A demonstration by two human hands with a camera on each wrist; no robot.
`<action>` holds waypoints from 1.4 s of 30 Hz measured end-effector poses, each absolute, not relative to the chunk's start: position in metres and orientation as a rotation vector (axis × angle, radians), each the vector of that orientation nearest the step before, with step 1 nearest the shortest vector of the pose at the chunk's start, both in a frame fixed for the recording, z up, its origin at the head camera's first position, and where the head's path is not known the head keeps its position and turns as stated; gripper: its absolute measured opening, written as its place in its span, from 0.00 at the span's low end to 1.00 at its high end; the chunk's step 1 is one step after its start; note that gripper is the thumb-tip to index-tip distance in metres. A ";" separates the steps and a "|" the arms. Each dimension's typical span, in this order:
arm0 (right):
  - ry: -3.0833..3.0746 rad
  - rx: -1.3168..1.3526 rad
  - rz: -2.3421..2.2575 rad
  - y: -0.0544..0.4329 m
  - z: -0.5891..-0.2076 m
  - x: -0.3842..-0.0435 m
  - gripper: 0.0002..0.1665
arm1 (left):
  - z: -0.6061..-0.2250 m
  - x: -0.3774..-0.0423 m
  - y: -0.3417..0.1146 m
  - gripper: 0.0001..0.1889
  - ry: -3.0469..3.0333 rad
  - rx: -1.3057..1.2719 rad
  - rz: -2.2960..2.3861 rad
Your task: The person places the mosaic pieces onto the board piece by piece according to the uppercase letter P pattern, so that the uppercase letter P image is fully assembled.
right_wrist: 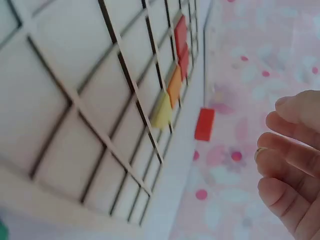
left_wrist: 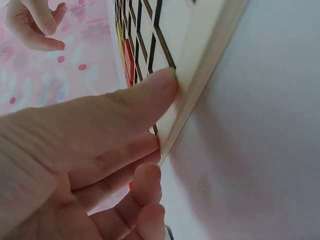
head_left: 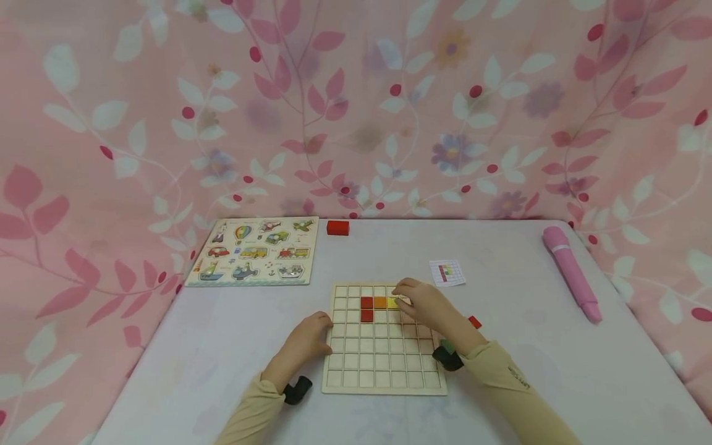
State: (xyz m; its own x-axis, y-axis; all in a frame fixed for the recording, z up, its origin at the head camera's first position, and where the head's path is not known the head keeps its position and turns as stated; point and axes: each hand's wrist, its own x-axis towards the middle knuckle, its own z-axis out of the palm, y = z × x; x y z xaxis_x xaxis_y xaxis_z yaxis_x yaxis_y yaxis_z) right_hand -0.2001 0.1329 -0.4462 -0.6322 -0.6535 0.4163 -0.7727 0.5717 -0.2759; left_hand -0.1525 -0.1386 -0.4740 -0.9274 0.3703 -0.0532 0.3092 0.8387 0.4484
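A wooden grid board (head_left: 382,390) lies on the table. Two red tiles (head_left: 366,316), an orange tile (head_left: 380,302) and a yellow tile (head_left: 392,303) sit in its upper squares. My left hand (head_left: 305,337) touches the board's left edge; in the left wrist view the thumb (left_wrist: 155,92) rests on the rim and other fingertips meet its side. Above the upper right of the board hovers my right hand (head_left: 428,304), beside the yellow tile. Its loosely bent fingers (right_wrist: 285,160) show nothing between them in the right wrist view, apart from the board.
A small pattern card (head_left: 453,272) lies behind the board. A red block (head_left: 337,228) and a vehicle puzzle board (head_left: 253,252) are farther back. A pink pen-shaped object (head_left: 573,272) lies at the right. Red (head_left: 474,322) and green pieces (head_left: 447,346) show partly by the right forearm.
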 end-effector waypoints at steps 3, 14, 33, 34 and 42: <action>-2.523 1.168 0.679 0.148 -0.437 -0.201 0.10 | -0.474 -0.152 -0.139 0.23 2.876 0.528 0.671; -2.484 1.135 0.923 0.205 -0.437 -0.199 0.10 | -0.477 -0.149 -0.135 0.20 2.788 0.649 0.726; -2.935 0.821 0.983 0.278 -0.456 -0.178 0.12 | -0.480 -0.150 -0.140 0.24 2.802 0.693 0.753; -2.962 0.801 0.997 0.279 -0.458 -0.178 0.13 | -0.480 -0.149 -0.141 0.25 2.814 0.679 0.737; -3.087 0.731 1.038 0.285 -0.474 -0.178 0.16 | -0.482 -0.147 -0.145 0.29 2.849 0.653 0.680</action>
